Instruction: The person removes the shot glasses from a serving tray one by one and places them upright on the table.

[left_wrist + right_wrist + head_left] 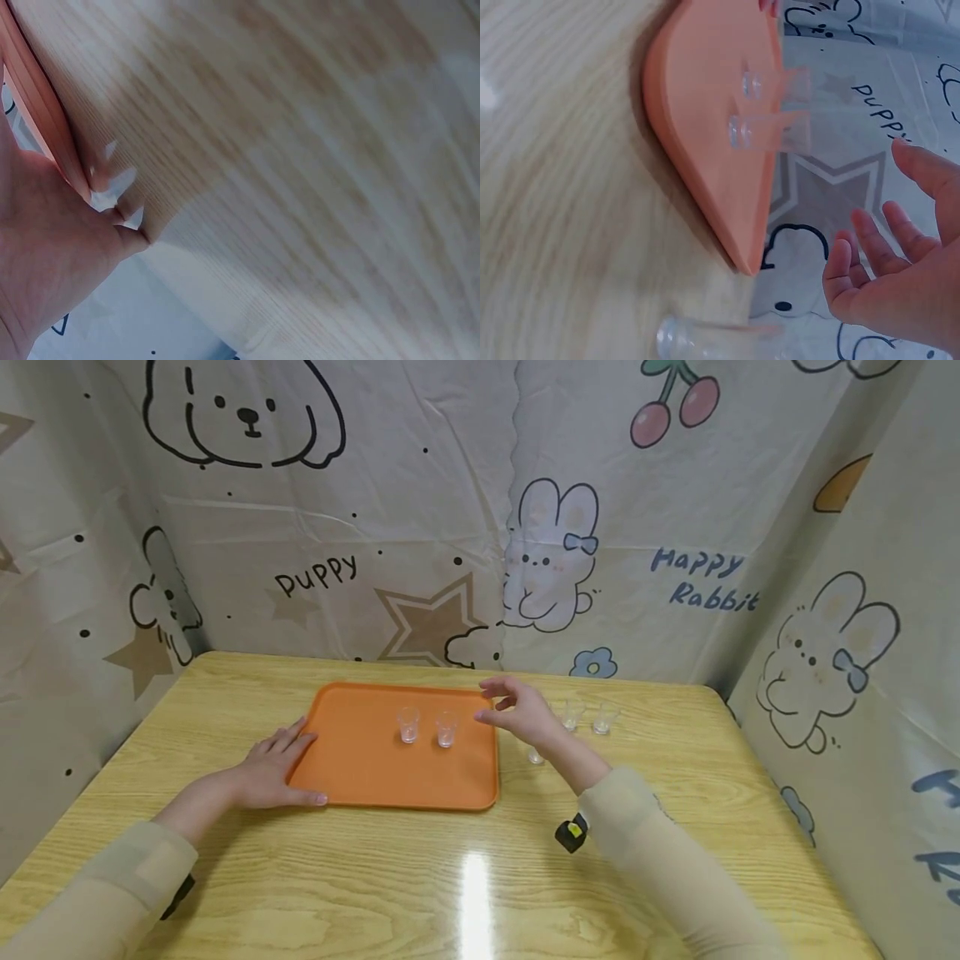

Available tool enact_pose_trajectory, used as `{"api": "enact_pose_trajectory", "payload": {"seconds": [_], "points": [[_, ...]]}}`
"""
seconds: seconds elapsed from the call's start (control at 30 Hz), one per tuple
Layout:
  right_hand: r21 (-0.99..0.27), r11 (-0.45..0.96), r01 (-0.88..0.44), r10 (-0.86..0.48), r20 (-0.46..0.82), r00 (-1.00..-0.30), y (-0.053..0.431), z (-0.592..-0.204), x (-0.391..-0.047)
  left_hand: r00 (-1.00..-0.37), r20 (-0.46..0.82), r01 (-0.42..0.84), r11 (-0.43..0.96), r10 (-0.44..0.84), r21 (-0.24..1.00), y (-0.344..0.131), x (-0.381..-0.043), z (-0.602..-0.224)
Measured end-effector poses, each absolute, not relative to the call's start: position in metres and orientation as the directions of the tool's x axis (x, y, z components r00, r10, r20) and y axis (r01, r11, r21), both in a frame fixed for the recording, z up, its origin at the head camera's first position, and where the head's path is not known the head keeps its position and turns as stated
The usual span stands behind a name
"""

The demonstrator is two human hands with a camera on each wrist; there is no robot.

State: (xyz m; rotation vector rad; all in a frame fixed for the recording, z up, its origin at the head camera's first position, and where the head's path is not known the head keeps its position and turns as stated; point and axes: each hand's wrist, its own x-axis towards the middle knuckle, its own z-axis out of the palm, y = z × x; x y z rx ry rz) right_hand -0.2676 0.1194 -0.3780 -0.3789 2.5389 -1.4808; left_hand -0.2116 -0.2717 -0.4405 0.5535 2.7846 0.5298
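Note:
Two small clear glasses, one glass (408, 727) left of the other glass (446, 730), stand upright on an orange tray (360, 777). My left hand (270, 772) rests at the tray's left edge, its fingers along the side and its thumb at the front left corner. Above the tray's right edge my right hand (517, 710) hovers, fingers loosely bent and nothing between them. In the right wrist view that hand (900, 277) also shows no object in its grasp. Right of the tray a clear glass (536, 757) is partly hidden by the right hand.
Two more clear glasses, a nearer-in glass (572, 717) and a farther-right glass (603, 720), stand on the wooden table (390, 877) behind the right wrist. A printed cloth (420, 527) closes off the back and both sides.

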Motion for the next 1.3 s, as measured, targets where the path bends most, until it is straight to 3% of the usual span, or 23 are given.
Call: {"api": "enact_pose_trajectory", "payload": {"seconds": [0.63,0.9,1.3], "points": [[-0.894,0.429,-0.13,-0.318,-0.014,-0.948,0.077,-0.432,-0.274,-0.895,-0.178,0.313,0.859,0.41,0.406,-0.272,-0.211,-0.439],[-0.877,0.44,-0.194,-0.303,0.058,-0.951,0.07,-0.44,-0.275,-0.894,-0.18,0.314,0.859,0.411,0.404,-0.272,-0.212,-0.44],[-0.865,0.474,-0.164,-0.303,0.015,-0.953,0.073,-0.428,-0.271,-0.895,-0.185,0.306,0.86,0.406,0.409,-0.271,-0.211,-0.439]]}}
